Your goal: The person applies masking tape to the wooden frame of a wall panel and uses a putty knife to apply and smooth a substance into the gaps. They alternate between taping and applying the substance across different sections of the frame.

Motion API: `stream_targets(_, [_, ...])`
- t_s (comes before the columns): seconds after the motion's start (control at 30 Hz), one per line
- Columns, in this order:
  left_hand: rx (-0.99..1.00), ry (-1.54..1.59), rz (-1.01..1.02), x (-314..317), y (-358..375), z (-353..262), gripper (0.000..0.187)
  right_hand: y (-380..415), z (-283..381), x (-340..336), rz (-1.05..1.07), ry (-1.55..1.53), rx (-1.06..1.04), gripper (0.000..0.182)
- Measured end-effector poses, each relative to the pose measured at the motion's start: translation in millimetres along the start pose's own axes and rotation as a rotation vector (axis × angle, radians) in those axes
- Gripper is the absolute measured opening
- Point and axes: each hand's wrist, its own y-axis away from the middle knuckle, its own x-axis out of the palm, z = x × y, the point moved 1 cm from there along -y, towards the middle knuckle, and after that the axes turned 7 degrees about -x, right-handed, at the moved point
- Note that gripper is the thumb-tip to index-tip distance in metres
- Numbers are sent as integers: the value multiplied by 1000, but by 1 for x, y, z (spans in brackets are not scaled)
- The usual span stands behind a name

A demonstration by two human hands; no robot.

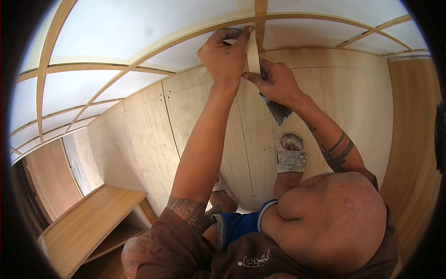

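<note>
Both arms reach up to the far top of the view, where pale plywood wall panels [195, 121] meet a white ceiling [116, 28] crossed by light wooden battens [153, 46]. The left hand [225, 53] presses its fingers flat against a batten, pinning the end of a strip of cream masking tape [252, 53]. The right hand [274, 83] pinches the lower part of the same strip between thumb and fingertips, and its curled fingers also hold a putty knife [278, 109] whose stained blade points down. The tape runs nearly upright between the 2 hands, just beside a vertical batten. The wall panels show narrow seams and small fastener marks. Low on the left stands a wooden bench [88, 223] with a shelf beneath. A foot in a spattered sandal [291, 156] rests against the wall below the right hand.
</note>
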Motion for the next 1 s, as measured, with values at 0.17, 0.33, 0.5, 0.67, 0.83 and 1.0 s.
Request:
stream_targets(0.17, [55,-14,-4,1,0,3,22,1,4,-4,2,-11,16,52])
stream_targets(0.33, [38,-117,-3,0,-1,8,24,3,8,-7,37,-39,72,52])
stream_targets(0.5, [37,-141,-24,1,0,15,32,11,-17,12,3,-96,35,38])
stream_targets(0.67, [9,-147,-24,1,-1,17,34,23,-55,30,60,-45,-17,46])
stream_targets(0.83, [38,-204,-9,-1,-1,15,33,29,-52,31,-103,-30,-1,40])
stream_targets(1.0, [47,-181,-6,0,-3,18,34,32,-28,27,-118,-41,-19,44])
